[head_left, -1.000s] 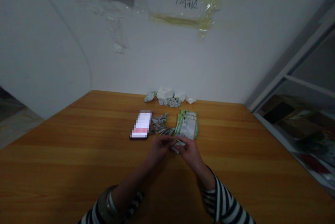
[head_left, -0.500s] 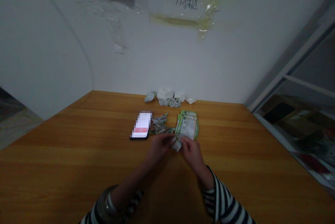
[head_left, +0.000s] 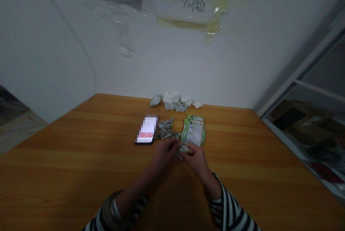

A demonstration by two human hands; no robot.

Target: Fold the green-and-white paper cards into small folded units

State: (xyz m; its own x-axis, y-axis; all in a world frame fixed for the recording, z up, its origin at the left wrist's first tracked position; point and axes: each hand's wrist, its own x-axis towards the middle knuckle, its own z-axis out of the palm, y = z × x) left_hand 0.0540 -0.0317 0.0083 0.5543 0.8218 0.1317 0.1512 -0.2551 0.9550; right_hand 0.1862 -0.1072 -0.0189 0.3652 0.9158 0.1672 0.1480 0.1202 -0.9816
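Between my fingertips is a small folded piece of printed paper (head_left: 184,148), white with some green. My left hand (head_left: 164,153) pinches it from the left, and my right hand (head_left: 196,158) grips its right side with thumb and fingers. Part of the piece is covered by the fingers. Just beyond my right hand lies a fanned stack of green and white printed leaflets (head_left: 194,130). Several folded paper strips (head_left: 165,126) lie past my left hand, beside the stack.
A lit phone (head_left: 147,130) lies left of the strips. Crumpled white tissues (head_left: 171,97) and printed scraps (head_left: 175,106) line the table's back edge, near the wall. A shelf (head_left: 296,116) with goods stands at the right of the wooden table (head_left: 242,166).
My fingers have shifted on the paper piece, which now lies flatter and shows less below them. My right hand has come slightly lower and closer to the left. The view has tilted a little.
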